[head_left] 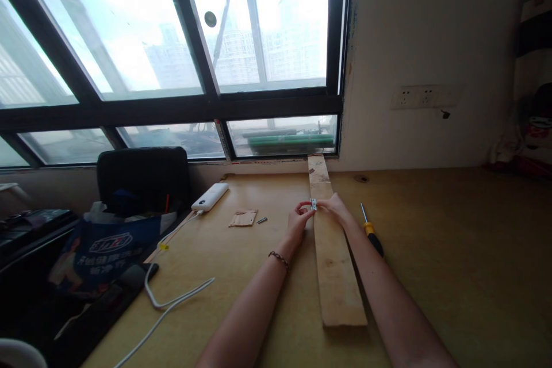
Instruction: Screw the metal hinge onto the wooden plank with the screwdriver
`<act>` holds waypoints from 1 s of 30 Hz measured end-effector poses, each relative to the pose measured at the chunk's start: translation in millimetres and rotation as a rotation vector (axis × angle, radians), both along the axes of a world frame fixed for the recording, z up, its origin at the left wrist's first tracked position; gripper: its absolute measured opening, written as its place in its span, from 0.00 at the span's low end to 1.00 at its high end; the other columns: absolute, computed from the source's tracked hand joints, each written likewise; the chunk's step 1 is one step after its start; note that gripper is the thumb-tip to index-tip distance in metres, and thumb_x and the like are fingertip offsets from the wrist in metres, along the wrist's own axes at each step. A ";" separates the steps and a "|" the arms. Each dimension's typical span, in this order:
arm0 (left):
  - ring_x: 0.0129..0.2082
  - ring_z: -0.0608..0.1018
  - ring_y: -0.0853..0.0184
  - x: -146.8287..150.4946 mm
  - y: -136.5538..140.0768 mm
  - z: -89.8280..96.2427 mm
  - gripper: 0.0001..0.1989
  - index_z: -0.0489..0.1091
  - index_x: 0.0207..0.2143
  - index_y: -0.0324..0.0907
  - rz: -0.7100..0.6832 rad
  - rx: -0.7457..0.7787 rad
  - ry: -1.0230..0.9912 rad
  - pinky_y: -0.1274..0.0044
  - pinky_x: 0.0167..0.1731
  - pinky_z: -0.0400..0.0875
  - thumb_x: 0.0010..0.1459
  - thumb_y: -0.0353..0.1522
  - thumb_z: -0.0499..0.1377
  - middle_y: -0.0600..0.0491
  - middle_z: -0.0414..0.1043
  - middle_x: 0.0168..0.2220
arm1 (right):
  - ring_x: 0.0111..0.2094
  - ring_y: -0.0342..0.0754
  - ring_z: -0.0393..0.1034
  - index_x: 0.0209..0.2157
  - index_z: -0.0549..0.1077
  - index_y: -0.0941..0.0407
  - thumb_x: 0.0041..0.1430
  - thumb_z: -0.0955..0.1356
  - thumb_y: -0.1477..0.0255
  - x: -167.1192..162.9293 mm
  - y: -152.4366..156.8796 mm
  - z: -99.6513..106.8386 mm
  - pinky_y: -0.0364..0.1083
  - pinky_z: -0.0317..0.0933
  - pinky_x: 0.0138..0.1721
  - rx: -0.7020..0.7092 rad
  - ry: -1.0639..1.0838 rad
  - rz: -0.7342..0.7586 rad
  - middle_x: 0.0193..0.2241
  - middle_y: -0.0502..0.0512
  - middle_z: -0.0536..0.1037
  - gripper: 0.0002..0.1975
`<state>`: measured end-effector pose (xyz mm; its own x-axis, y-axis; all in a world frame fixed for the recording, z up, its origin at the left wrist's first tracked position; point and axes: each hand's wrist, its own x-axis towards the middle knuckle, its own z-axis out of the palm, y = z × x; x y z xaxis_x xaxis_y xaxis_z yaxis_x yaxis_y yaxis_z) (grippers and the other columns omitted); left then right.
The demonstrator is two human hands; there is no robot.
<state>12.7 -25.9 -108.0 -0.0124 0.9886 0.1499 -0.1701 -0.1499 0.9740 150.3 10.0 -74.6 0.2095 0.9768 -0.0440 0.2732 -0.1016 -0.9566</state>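
Note:
Both hands meet at a small silvery metal plate [314,204], which seems to have holes and stands at the left edge of a long wooden plank [338,270]. Thumb and forefinger of my left hand [299,216] pinch the plate from the left. My right hand [335,207] rests over the plank, its fingertips on the plate's right side; its other fingers are mostly hidden. Right of the plank lies a screwdriver [370,229] with a yellow and black handle. To the left are a couple of small screws [261,220] and a thin piece of wood [243,218].
The plank runs along the wooden table [452,241] to the window [276,23]. A white power bank [210,196] with a white cable [172,302] lies at the table's left edge. Beyond that are a black chair [142,175] and a blue bag [112,247].

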 end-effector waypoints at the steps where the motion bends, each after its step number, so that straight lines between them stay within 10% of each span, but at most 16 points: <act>1: 0.15 0.54 0.78 -0.1 -0.4 1.6 0.20 0.69 0.35 0.39 0.006 0.009 0.034 0.82 0.17 0.44 0.38 0.38 0.64 0.63 0.51 0.13 | 0.36 0.54 0.70 0.34 0.70 0.65 0.28 0.73 0.74 -0.2 -0.8 1.4 0.41 0.63 0.28 -0.005 -0.013 -0.006 0.30 0.59 0.76 0.24; 12: 0.17 0.56 0.75 -1.2 5.4 6.8 0.12 0.73 0.26 0.40 0.108 0.152 0.394 0.80 0.19 0.47 0.40 0.39 0.62 0.60 0.54 0.15 | 0.34 0.54 0.71 0.30 0.71 0.65 0.30 0.72 0.75 -0.6 -2.7 5.2 0.41 0.62 0.27 -0.023 -0.046 0.011 0.28 0.58 0.76 0.19; 30: 0.17 0.57 0.75 -3.0 9.2 10.2 0.12 0.72 0.24 0.39 0.011 0.132 0.271 0.81 0.19 0.48 0.37 0.38 0.63 0.60 0.55 0.14 | 0.36 0.54 0.70 0.38 0.68 0.65 0.29 0.73 0.73 2.5 -1.8 2.6 0.43 0.64 0.30 -0.034 -0.036 0.021 0.33 0.61 0.75 0.28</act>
